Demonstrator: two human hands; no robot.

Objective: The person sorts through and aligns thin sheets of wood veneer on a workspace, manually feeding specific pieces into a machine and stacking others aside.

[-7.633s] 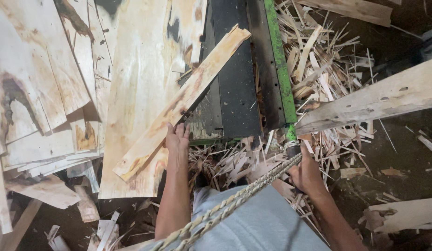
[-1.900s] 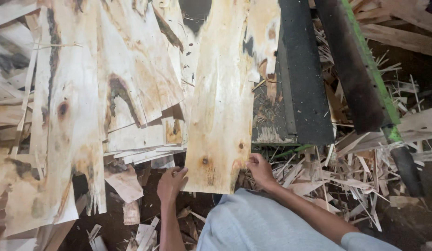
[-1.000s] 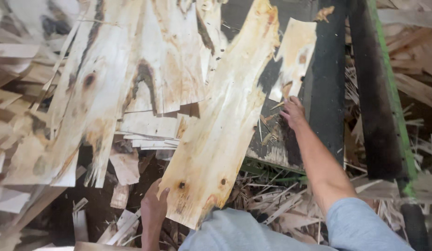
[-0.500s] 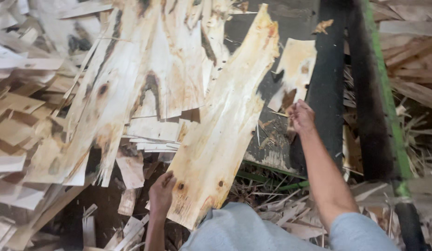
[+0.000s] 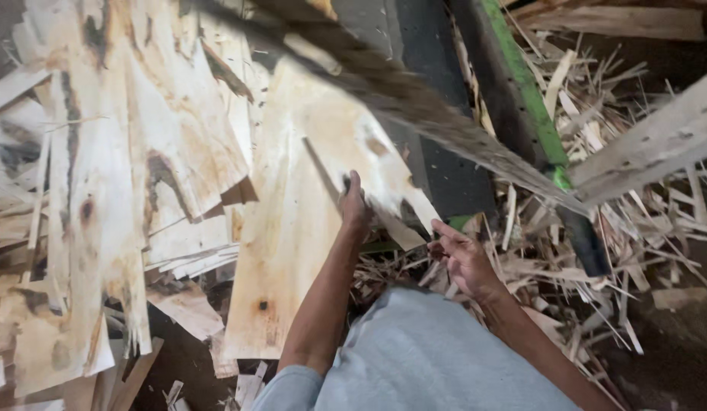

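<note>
Over veneer sheet (image 5: 292, 251): left hand (image 5: 353, 204) fingers hidden, grip unclear; right hand (image 5: 461, 257) fingers spread; foreground strip (image 5: 414, 106) blurred.

Head view, looking down. The left hand (image 5: 354, 204) reaches forward at centre frame, fingers closed on the edge of a pale veneer piece (image 5: 372, 164). The right hand (image 5: 461, 257), just right of centre, hangs open-fingered above wood scraps (image 5: 597, 251), near that piece's lower corner. A long veneer sheet (image 5: 281, 259) lies below the left arm. Overlapping sheets (image 5: 125, 152) fill the left half. A green-edged dark belt (image 5: 521, 99) and a blurred rope (image 5: 414, 106) cross the upper right.
</note>
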